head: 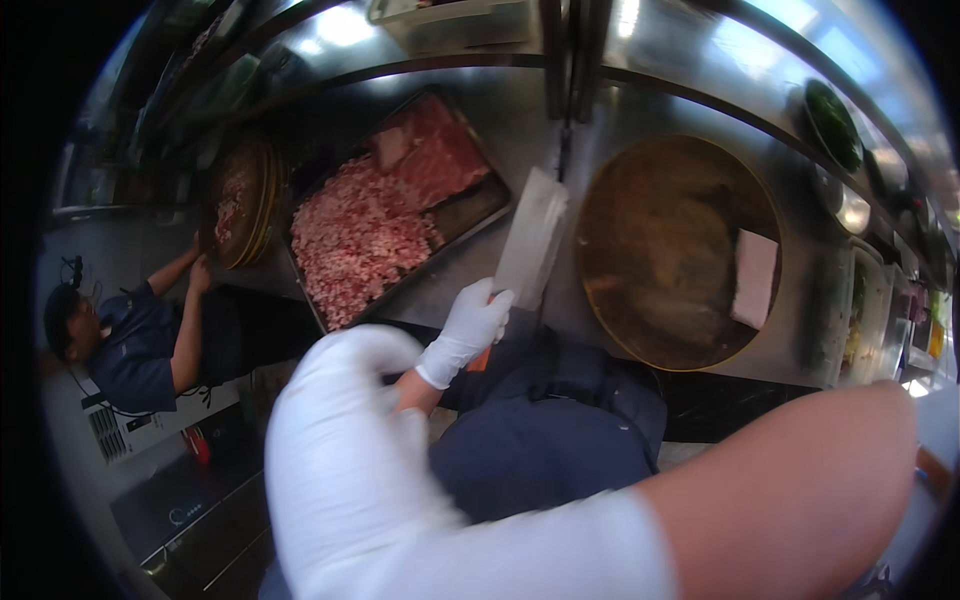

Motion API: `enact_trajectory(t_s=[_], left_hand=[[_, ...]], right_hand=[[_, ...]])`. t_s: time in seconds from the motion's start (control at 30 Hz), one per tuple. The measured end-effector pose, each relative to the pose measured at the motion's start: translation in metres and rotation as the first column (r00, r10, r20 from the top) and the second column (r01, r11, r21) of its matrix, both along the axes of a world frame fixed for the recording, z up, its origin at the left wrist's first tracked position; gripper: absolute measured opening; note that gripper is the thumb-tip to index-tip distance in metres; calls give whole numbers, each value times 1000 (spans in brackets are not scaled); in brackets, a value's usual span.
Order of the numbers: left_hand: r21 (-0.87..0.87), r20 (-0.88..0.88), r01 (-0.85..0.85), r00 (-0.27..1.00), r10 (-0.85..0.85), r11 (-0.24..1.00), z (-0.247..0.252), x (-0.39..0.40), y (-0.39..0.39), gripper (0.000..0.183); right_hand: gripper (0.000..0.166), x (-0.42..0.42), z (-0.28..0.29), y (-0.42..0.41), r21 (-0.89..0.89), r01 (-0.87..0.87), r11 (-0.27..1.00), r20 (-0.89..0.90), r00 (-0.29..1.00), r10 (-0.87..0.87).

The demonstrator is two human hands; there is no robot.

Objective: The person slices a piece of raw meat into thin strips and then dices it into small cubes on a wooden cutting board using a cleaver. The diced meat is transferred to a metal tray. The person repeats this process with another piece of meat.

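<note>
My left hand (469, 326), in a white glove, grips a cleaver with a broad blade (529, 240). Part of its orange handle (478, 361) shows below the fist. Across the lower view, close to the camera, comes my right arm, covered in white up the forearm. My right hand (356, 367) is bent and blurred in front of my left forearm; whether it touches or holds anything cannot be made out. To the right of the blade, a round chopping block (667, 225) bears a pale slab of meat or fat (754, 279) near its right edge.
Left of the cleaver, a metal tray (457, 234) holds diced meat (360, 240) and larger red slabs (446, 154). Beyond it, a co-worker (142, 337) has both hands at another round block (259, 199) with chopped meat. Food containers (862, 315) line the right side.
</note>
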State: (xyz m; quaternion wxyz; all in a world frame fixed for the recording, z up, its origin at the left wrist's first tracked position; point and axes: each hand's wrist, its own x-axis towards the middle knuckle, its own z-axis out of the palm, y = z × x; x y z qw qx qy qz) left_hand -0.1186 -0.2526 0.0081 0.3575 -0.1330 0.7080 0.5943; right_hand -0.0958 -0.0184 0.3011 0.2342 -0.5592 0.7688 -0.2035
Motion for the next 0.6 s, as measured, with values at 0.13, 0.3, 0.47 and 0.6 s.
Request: enact_trajectory(t_s=[0.13,0.3,0.47,0.6], left_hand=[[14,1,-126,992,126,992,-3,42,71,13],[45,24,-251,968,250,967,12,87,139,8],[70,77,-243,968,238,967,18,80,187,11],[-317,-300,-87,954,-13,944,-11,85,181,20]], right_hand=[[11,26,-27,82,-46,28,999,0,1000,-28],[11,40,-35,131,-118,-66,991,27,997,70],[11,49,0,164,-26,-114,993,28,993,115],[11,29,-26,161,152,-47,987,117,993,30]])
